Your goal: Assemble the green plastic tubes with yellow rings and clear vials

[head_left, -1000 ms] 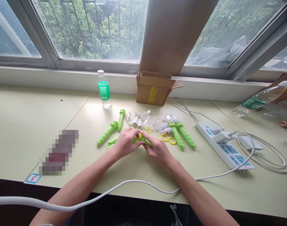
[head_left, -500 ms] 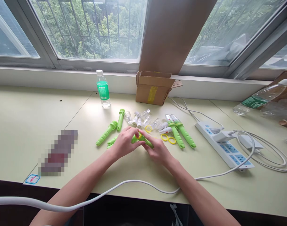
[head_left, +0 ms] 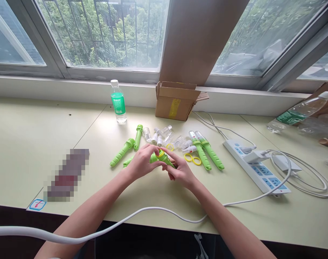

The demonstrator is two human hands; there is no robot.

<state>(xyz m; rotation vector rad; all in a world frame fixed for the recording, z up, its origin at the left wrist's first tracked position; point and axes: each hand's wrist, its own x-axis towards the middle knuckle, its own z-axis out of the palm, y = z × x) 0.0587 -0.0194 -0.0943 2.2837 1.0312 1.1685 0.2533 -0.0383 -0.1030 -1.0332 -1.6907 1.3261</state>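
green handles: ridged plastic, faintly glossy
yellow rings: smooth plastic
clear covers: transparent plastic, shiny
carton: matt brown cardboard, rough-edged
upright bottle: clear, glossy plastic
power strip: smooth white plastic, low sheen
tabletop: smooth, laminate-like, softly reflective

A green tube is held on a slant, wide end up and left, thin end down and right. A yellow ring sits at the wide end.

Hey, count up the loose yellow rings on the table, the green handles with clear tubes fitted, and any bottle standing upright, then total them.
Loose yellow rings: 3
Green handles with clear tubes: 2
Upright bottle: 1
Total: 6
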